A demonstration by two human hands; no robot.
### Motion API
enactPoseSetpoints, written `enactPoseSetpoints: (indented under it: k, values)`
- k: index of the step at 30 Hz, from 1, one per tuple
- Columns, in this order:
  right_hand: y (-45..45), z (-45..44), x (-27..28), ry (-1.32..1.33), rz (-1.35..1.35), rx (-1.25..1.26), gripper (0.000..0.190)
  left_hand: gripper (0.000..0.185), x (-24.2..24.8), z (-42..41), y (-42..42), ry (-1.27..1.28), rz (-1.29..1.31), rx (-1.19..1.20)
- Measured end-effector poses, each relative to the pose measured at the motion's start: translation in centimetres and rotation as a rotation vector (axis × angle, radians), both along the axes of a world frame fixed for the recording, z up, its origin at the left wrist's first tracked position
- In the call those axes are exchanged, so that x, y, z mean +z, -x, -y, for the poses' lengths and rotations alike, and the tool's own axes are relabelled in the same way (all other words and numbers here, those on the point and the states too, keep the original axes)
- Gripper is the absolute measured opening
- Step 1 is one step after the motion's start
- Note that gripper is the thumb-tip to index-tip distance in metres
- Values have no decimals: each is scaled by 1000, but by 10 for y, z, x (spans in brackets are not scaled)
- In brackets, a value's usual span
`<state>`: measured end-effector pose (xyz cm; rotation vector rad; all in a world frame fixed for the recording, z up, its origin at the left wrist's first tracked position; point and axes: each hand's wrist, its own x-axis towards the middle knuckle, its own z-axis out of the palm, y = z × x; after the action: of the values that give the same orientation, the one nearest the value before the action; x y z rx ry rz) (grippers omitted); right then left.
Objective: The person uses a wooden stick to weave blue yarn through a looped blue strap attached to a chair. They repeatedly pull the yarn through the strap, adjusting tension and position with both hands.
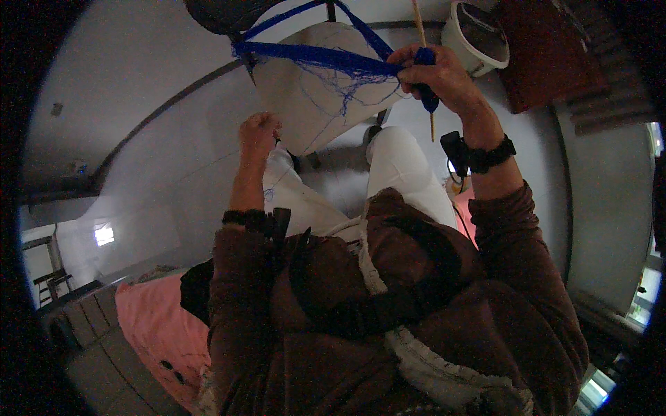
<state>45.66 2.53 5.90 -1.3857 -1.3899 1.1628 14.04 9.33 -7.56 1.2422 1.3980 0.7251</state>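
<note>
My right hand (434,75) is closed around a thin wooden stick (419,23) with dark blue yarn (427,99) wound on its middle. From that hand a skein of blue yarn (312,56) stretches left to a dark support at the top of the view. Loose tangled strands (343,88) hang beneath the skein, and a fine thread trails down from them towards my left thigh. My left hand (258,130) is lifted over my left knee with its fingers curled in. At its fingertips shows a small dark item (278,140), too blurred to name.
A white bucket (489,65) stands at the upper right beside a dark red surface (546,67). Beyond the yarn is a large pale beige panel or board (286,88). Pink cloth (161,327) covers part of the seat at my left. Both my wrists carry strapped black devices.
</note>
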Motion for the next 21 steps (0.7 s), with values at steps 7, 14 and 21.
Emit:
enactPoseSetpoints:
  k: [7, 14, 21]
  values:
    - [0, 1, 6, -32, -29, 3, 25, 38, -60, 23, -44, 181, 12, -418]
    - [4, 1, 3, -21, -89, -33, 27, 38, -46, 28, -93, 120, 591, -332]
    - [18, -4, -8, 5, -73, -53, 27, 20, -19, 26, -12, 245, 399, -200]
